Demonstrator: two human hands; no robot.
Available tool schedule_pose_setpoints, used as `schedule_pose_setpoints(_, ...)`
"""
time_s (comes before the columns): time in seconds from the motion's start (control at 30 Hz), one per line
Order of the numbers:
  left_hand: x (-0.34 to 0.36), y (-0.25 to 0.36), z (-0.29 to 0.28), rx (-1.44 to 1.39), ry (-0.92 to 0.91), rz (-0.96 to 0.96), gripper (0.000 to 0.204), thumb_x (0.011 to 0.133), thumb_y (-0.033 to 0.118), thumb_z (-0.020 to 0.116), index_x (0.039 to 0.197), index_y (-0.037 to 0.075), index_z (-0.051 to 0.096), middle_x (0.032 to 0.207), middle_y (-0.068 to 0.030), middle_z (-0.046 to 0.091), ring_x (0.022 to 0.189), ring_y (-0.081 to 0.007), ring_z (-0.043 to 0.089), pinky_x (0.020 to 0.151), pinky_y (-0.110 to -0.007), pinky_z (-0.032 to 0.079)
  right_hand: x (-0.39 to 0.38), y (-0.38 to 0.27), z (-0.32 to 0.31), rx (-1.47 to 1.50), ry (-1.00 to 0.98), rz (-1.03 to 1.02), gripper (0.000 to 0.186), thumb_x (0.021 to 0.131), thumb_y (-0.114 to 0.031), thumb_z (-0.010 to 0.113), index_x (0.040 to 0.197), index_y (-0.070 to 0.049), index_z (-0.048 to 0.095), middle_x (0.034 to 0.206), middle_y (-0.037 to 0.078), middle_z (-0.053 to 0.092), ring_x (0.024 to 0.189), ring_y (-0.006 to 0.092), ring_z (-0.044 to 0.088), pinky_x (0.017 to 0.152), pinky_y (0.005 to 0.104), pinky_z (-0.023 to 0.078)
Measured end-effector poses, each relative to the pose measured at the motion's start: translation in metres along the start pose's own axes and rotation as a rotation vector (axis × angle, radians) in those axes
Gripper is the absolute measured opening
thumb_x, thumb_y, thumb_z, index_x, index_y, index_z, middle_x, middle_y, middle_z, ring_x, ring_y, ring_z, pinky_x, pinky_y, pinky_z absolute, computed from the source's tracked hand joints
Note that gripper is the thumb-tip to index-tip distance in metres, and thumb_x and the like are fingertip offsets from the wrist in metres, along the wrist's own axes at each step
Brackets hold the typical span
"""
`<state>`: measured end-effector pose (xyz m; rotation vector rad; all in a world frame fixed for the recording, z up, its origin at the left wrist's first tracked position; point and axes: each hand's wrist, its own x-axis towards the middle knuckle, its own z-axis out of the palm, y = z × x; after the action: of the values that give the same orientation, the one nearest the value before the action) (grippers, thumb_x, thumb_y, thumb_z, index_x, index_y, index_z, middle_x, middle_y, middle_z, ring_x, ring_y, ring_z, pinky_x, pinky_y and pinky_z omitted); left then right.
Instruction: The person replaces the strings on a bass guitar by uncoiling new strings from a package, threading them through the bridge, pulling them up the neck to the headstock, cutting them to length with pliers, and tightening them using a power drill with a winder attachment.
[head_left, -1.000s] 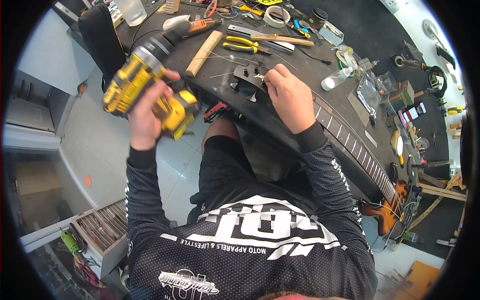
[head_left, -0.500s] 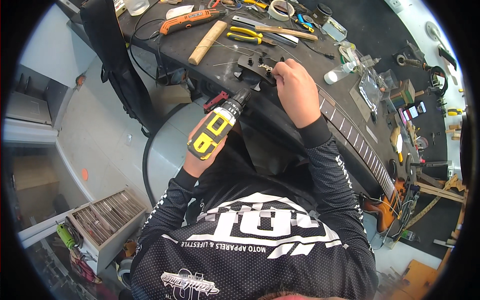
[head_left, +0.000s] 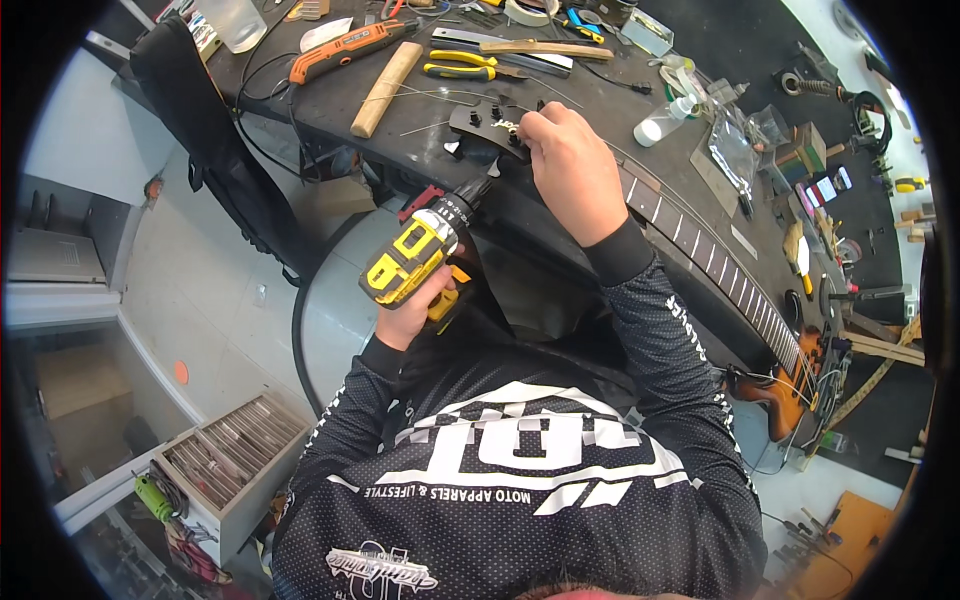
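Note:
My left hand (head_left: 408,316) is wrapped round the grip of a yellow and black cordless drill (head_left: 412,262), whose chuck points up toward the bench edge. An electric guitar or bass lies along the bench's near edge, its black headstock (head_left: 484,120) overhanging slightly. Its fretted neck (head_left: 712,262) runs right to a sunburst body (head_left: 772,405). At the headstock, beside the tuning posts, my right hand (head_left: 580,178) has thumb and fingers pinched together; what they hold is hidden. Loose thin strings (head_left: 430,95) stick out past the headstock. A red piece (head_left: 420,203) shows beside the drill chuck.
On the dark bench lie a wooden stick (head_left: 388,90), an orange rotary tool (head_left: 350,52), yellow-handled pliers (head_left: 462,67) and a white-filled bottle (head_left: 664,122). A black gig bag (head_left: 215,140) leans at the left. A divided wooden box (head_left: 235,450) stands lower left.
The drill has turned in my left hand, so its grip and base now show. My right hand stays pinched at the headstock. The whole view has shifted slightly.

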<state>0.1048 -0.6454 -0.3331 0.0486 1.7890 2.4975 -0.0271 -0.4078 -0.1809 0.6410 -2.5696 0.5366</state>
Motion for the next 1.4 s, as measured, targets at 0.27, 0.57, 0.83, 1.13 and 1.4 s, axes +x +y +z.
schedule_pose_setpoints(0.27,0.002,0.005,0.007,-0.282,0.007,-0.084,0.038,0.099,0.0,0.066,0.137,-0.001,0.065,0.124,-0.0178,0.074,0.085,-0.0165,0.068,0.082,-0.032,0.056,-0.005,-0.001,-0.002,-0.027,0.013,0.001,0.012,0.092,0.0,0.066,0.103,-0.005,0.068,0.102,0.011,0.064,0.103,0.0326,0.066,0.085,0.046,0.059)
schedule_pose_setpoints(0.57,-0.007,0.02,-0.008,-0.154,0.053,-0.077,0.036,0.097,0.001,0.067,0.133,0.001,0.068,0.122,-0.0151,0.075,0.085,-0.0147,0.069,0.08,-0.029,0.056,-0.018,-0.005,0.002,-0.068,0.08,-0.017,0.021,0.086,-0.001,0.068,0.107,-0.003,0.067,0.103,0.011,0.063,0.104,0.0311,0.061,0.09,0.0419,0.054)
schedule_pose_setpoints(0.83,-0.003,0.041,-0.02,-0.16,0.09,-0.035,0.037,0.099,-0.001,0.067,0.136,0.003,0.067,0.125,-0.0139,0.074,0.086,-0.0131,0.068,0.085,-0.029,0.056,-0.033,-0.009,-0.019,0.037,0.205,0.003,0.035,0.085,0.001,0.073,0.12,-0.005,0.069,0.117,0.01,0.064,0.113,0.0309,0.061,0.094,0.0439,0.051)
schedule_pose_setpoints(1.13,0.02,0.084,-0.034,-0.088,-0.09,0.07,0.039,0.1,0.007,0.062,0.138,-0.001,0.06,0.128,-0.0158,0.069,0.085,-0.014,0.065,0.083,-0.031,0.052,-0.082,-0.017,-0.075,0.413,0.12,0.188,0.031,0.087,0.001,0.074,0.117,-0.006,0.071,0.12,0.011,0.066,0.115,0.0357,0.062,0.1,0.0476,0.05)
schedule_pose_setpoints(1.4,0.027,0.108,0.018,-0.109,-0.263,0.098,0.044,0.097,0.01,0.066,0.139,-0.002,0.059,0.123,-0.0184,0.069,0.081,-0.0156,0.064,0.077,-0.03,0.051,-0.087,0.131,-0.186,-0.161,0.192,0.499,0.016,0.098,-0.018,0.068,0.108,-0.006,0.075,0.103,0.013,0.077,0.099,0.0357,0.074,0.088,0.047,0.059)
